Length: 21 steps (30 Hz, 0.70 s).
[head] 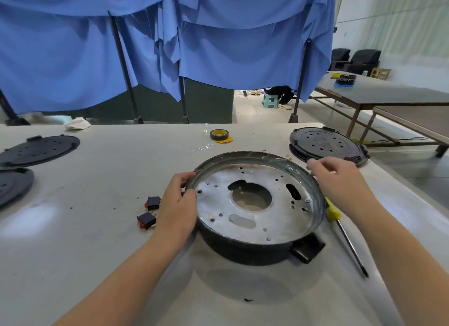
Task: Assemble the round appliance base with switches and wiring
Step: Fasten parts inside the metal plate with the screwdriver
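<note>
The round appliance base (257, 250), black outside with a perforated metal plate inside, sits tilted at the table's middle, its black handle toward me on the right. My left hand (178, 204) grips its left rim, thumb inside and fingers over the edge. My right hand (337, 177) hovers at the right rim, fingers curled as if pinching the clear film that lines the edge; I cannot tell whether it holds anything. Two black rocker switches with red faces (152, 202) (146, 220) lie just left of my left hand. No wiring is in view.
A yellow-handled screwdriver (340, 226) lies right of the base. Black round covers rest at the far right (326, 143) and at the left (38, 149) (12, 185). A tape roll (219, 134) sits behind the base, with small screws (289, 157) nearby.
</note>
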### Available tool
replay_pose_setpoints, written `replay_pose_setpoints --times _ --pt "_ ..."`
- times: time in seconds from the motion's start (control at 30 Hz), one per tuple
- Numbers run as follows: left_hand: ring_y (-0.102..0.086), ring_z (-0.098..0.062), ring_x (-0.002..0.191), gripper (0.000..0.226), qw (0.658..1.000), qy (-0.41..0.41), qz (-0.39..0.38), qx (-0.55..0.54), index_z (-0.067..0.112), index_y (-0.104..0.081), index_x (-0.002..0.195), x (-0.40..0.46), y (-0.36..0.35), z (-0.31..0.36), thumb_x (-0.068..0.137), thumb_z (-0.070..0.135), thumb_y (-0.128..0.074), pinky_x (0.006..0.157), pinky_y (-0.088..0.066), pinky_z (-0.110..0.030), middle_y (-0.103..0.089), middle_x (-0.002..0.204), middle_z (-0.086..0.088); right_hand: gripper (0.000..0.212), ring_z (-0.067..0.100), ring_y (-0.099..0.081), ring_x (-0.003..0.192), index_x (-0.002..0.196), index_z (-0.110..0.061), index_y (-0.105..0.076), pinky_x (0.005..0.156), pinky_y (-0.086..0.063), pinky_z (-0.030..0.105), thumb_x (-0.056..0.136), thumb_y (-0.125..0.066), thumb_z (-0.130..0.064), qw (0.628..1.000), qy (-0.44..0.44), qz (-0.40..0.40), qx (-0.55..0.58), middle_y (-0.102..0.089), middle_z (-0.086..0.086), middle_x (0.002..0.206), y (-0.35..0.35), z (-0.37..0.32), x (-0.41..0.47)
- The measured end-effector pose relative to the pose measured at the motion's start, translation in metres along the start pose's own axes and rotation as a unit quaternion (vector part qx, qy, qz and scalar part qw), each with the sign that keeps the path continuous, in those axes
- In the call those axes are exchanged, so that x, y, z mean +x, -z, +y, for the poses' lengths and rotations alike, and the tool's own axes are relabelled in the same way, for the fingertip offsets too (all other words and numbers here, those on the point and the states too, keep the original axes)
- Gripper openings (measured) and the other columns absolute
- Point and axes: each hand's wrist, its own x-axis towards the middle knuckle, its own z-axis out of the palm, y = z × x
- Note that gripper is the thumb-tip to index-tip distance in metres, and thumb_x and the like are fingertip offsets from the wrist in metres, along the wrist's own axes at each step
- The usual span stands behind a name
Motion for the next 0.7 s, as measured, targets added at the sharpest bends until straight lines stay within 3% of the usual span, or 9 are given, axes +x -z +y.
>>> replay_pose_setpoints --times 0.1,0.17,0.23,0.3,0.4,0.5,0.57,0.63,0.7 --pt "-0.056 -0.016 0.107 0.037 1.000 0.012 0.021 0.000 0.029 -0.054 0.109 -0.002 -0.002 -0.003 0.091 0.001 -0.039 0.091 -0.049 -0.037 -0.060 0.109 0.005 0.019 0.005 -0.053 0.096 0.086 -0.033 -0.065 0.083 -0.039 0.026 0.087 -0.055 -0.048 0.991 0.112 -0.050 -0.046 -0.059 -0.015 0.098 -0.007 -0.021 -0.020" --pt "-0.053 -0.019 0.110 0.035 1.000 0.013 0.024 0.013 0.028 -0.052 0.112 -0.003 -0.003 -0.005 0.091 0.003 -0.038 0.096 -0.047 -0.043 -0.058 0.114 0.001 0.028 -0.004 -0.050 0.099 0.087 -0.038 -0.065 0.085 -0.038 0.021 0.081 -0.053 -0.062 0.976 0.178 -0.121 -0.034 -0.056 -0.021 0.099 -0.012 -0.037 -0.036" --pt "-0.051 -0.017 0.111 0.034 0.999 0.005 0.023 0.022 0.029 -0.049 0.112 -0.005 -0.004 -0.005 0.091 0.004 -0.037 0.098 -0.045 -0.043 -0.055 0.116 0.001 0.040 -0.004 -0.054 0.097 0.088 -0.037 -0.066 0.085 -0.043 0.021 0.073 -0.054 -0.072 0.951 0.212 -0.223 -0.038 -0.060 -0.020 0.094 -0.019 -0.049 -0.053" --pt "-0.049 -0.016 0.112 0.033 0.999 -0.008 0.025 0.030 0.029 -0.047 0.110 -0.006 -0.005 -0.006 0.090 0.004 -0.038 0.097 -0.043 -0.039 -0.053 0.116 0.002 0.052 -0.004 -0.054 0.095 0.094 -0.036 -0.064 0.082 -0.045 0.021 0.065 -0.056 -0.078 0.922 0.248 -0.276 -0.107 -0.058 -0.021 0.093 -0.028 -0.054 -0.066" --pt "-0.052 -0.016 0.108 0.026 0.999 -0.018 0.003 0.047 0.031 -0.045 0.111 -0.003 -0.003 -0.006 0.093 0.012 -0.039 0.093 -0.045 -0.038 -0.053 0.115 0.001 0.045 0.003 -0.051 0.090 0.098 -0.035 -0.061 0.076 -0.046 0.025 0.071 -0.059 -0.071 0.891 0.310 -0.258 -0.208 -0.052 -0.017 0.096 -0.039 -0.054 -0.074" --pt "-0.060 -0.005 0.088 0.014 0.997 -0.024 -0.010 0.077 0.028 -0.051 0.099 0.008 0.010 -0.001 0.097 0.028 -0.038 0.074 -0.049 -0.034 -0.061 0.097 0.007 0.040 0.004 -0.051 0.089 0.100 -0.035 -0.060 0.076 -0.046 0.026 0.075 -0.061 -0.066 0.894 0.306 -0.253 -0.207 -0.050 -0.017 0.099 -0.041 -0.052 -0.074" --pt "-0.064 -0.016 0.081 0.026 0.992 -0.044 -0.005 0.119 0.023 -0.060 0.087 0.018 0.024 0.003 0.097 0.032 -0.037 0.071 -0.051 -0.038 -0.066 0.082 0.005 0.040 0.003 -0.051 0.089 0.102 -0.038 -0.059 0.075 -0.045 0.024 0.074 -0.060 -0.067 0.895 0.303 -0.256 -0.205 -0.049 -0.018 0.099 -0.041 -0.051 -0.073" --pt "-0.064 -0.020 0.073 0.028 0.977 -0.070 -0.017 0.203 0.023 -0.064 0.080 0.027 0.041 0.008 0.096 0.029 -0.041 0.067 -0.052 -0.036 -0.068 0.075 0.004 0.041 0.001 -0.050 0.089 0.103 -0.040 -0.059 0.074 -0.045 0.022 0.073 -0.059 -0.068 0.895 0.299 -0.257 -0.210 -0.049 -0.021 0.099 -0.041 -0.050 -0.073" --pt "-0.061 -0.014 0.072 0.021 0.936 -0.086 -0.067 0.336 0.025 -0.065 0.081 0.033 0.057 0.012 0.093 0.027 -0.048 0.062 -0.048 -0.029 -0.067 0.078 0.007 0.042 -0.001 -0.051 0.090 0.103 -0.041 -0.058 0.073 -0.045 0.019 0.072 -0.058 -0.070 0.896 0.292 -0.259 -0.212 -0.048 -0.023 0.100 -0.041 -0.050 -0.073"
